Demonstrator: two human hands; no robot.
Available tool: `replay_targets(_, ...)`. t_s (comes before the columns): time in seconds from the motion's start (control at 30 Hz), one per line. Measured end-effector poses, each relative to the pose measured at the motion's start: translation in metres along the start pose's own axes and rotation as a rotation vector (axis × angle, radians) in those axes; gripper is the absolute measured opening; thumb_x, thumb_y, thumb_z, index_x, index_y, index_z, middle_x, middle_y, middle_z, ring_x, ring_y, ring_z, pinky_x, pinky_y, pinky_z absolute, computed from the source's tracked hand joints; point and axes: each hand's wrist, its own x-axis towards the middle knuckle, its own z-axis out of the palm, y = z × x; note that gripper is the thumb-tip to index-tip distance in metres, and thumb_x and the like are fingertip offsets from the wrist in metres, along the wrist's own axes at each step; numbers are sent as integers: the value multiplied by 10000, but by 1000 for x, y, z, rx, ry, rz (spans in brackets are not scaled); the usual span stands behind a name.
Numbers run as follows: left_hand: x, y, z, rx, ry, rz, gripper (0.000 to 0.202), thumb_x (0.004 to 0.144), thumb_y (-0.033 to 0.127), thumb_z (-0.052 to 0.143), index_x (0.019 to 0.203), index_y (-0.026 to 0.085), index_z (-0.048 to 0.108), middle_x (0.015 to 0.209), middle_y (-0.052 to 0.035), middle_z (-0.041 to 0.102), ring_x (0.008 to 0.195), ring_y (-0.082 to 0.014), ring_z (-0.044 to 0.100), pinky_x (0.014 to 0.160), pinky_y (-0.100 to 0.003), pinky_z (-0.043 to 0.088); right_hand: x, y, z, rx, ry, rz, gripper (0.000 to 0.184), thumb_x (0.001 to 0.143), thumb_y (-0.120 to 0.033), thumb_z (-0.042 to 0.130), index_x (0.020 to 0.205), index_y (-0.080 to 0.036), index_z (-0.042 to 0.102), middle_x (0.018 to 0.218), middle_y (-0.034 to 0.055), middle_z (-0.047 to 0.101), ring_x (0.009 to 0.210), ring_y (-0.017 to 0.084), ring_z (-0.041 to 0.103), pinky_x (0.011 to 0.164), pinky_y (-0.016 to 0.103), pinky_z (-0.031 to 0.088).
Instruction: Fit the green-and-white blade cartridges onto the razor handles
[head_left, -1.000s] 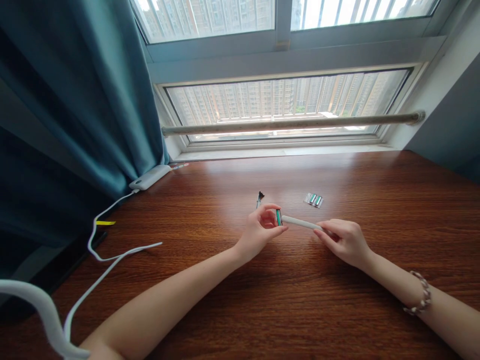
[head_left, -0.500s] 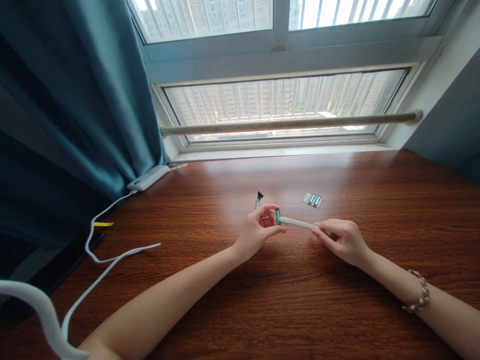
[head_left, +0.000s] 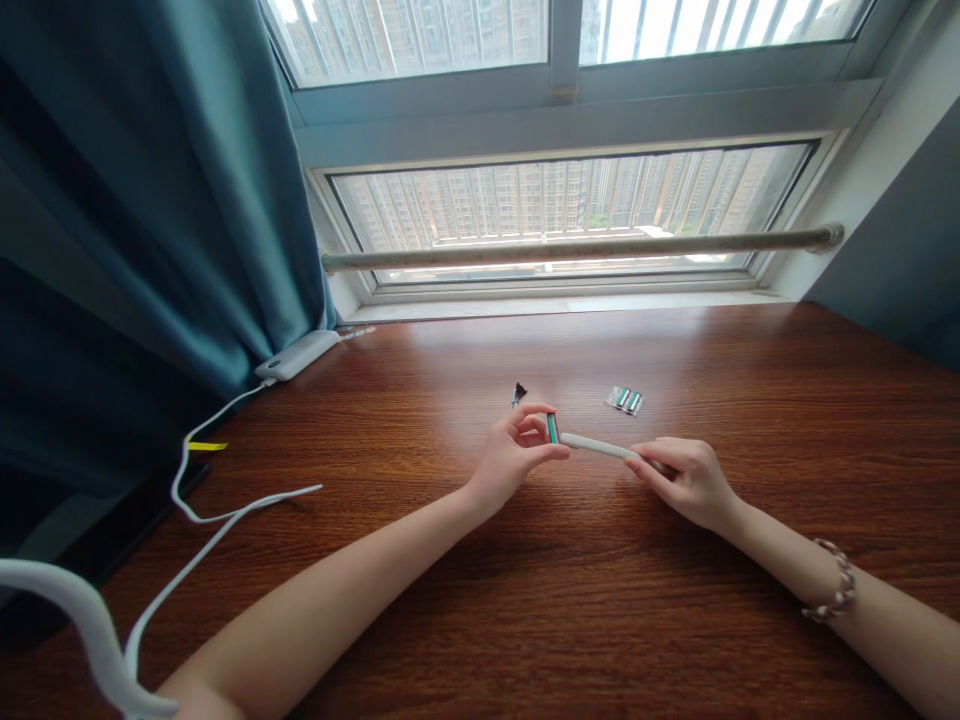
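Note:
Between the thumb and fingers of my left hand (head_left: 511, 455) is a razor cartridge (head_left: 553, 428) with a green strip, held upright by its ends. My right hand (head_left: 679, 480) pinches a pale razor handle (head_left: 598, 446), whose tip points left at the cartridge. A very narrow gap seems to lie between tip and cartridge. The handle's rear end is mostly hidden in my right fingers. Behind my left hand lies a small dark-headed object (head_left: 520, 392), partly covered by the fingers. Farther back on the right, a clear pack (head_left: 625, 400) holds two similar green-striped cartridges.
The brown wooden table (head_left: 570, 610) runs back to a window with a horizontal rail (head_left: 585, 248). At left are a white power strip or adapter (head_left: 298, 357), a white cable (head_left: 225, 518), a yellow strip (head_left: 207, 446) and a blue curtain (head_left: 187, 180).
The cartridge in my left hand has shifted slightly left and up, away from the handle tip, and turned a little. My right hand has hardly moved.

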Motion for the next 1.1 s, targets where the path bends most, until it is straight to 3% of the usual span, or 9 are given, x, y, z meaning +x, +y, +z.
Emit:
replay_targets(0.13,-4,3,3,-19,-92,-93,478,575,197,722,984,166,476,777,-18,599,694,-160,618,733,-336,493,0,1,1,1,12,-19,274,837,-372,479,766,-175,655,513,4,502,483,107,436,508,228,297)
replay_targets(0.27,-7,6,6,-39,-137,-100,458,639,232,681,1025,166,442,695,-30,627,631,-177,618,683,-383,506,0,-2,0,-45,-38,-33,258,837,-369,481,775,-185,651,530,9,510,508,119,437,532,234,302)
replay_targets(0.4,-4,4,3,-29,-99,-69,485,623,229,694,1031,175,438,681,-13,614,590,-157,604,645,-350,508,-1,-1,0,-66,-7,10,279,826,-382,493,697,-182,638,501,2,480,485,115,415,522,237,288)
replay_targets(0.63,-6,1,4,87,-173,-115,476,615,240,699,1032,177,477,668,2,579,576,-123,576,578,-247,468,-1,0,2,-42,-13,20,274,832,-389,484,719,-183,626,537,1,503,509,114,434,533,236,282)
replay_targets(0.87,0,0,-1,100,-97,-59,482,622,257,697,1048,164,493,644,11,556,564,-109,547,596,-258,464,-1,0,3,-69,8,67,316,825,-407,485,636,-181,596,487,-13,440,479,104,399,520,235,255)
replay_targets(1.1,-2,-3,1,150,-162,-136,498,590,253,719,1034,171,509,606,26,523,526,-94,515,515,-210,418,-1,0,2,-77,-60,16,284,839,-393,466,701,-185,601,523,-9,467,515,111,410,541,234,256)
